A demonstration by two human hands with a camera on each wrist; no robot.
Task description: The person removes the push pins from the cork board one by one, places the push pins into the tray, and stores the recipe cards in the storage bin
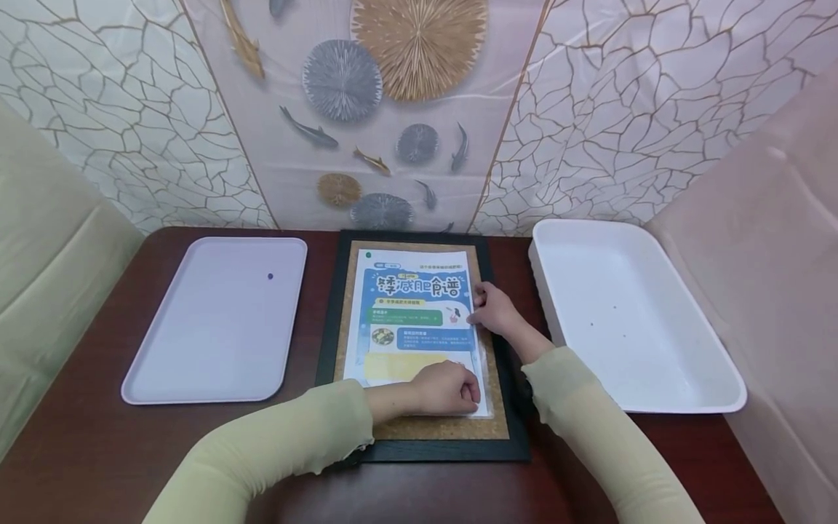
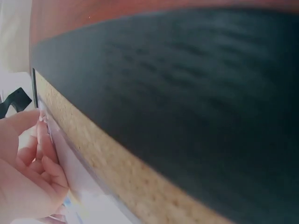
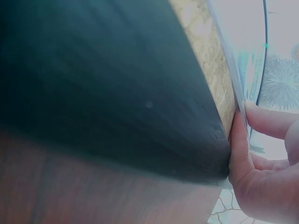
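Note:
A printed recipe poster (image 1: 419,291) with a blue heading lies on a cork board (image 1: 452,429) in a black frame (image 1: 445,451). A green pin (image 1: 368,255) sits at its top left corner. My right hand (image 1: 496,309) pinches the poster's right edge between thumb and fingers; in the right wrist view that edge lifts off the cork. Across the lower part of the poster reaches my left hand (image 1: 445,388). Its fingers curl at the lower right edge, and in the left wrist view the thumb and a fingertip (image 2: 32,115) meet at the sheet's edge.
Left of the board lies a flat white tray (image 1: 216,327) with one dark purple pin (image 1: 270,276) on it. A deep white basin (image 1: 648,306) with several tiny dark specks stands on the right. A patterned curtain (image 1: 589,109) hangs behind the brown table (image 1: 85,437).

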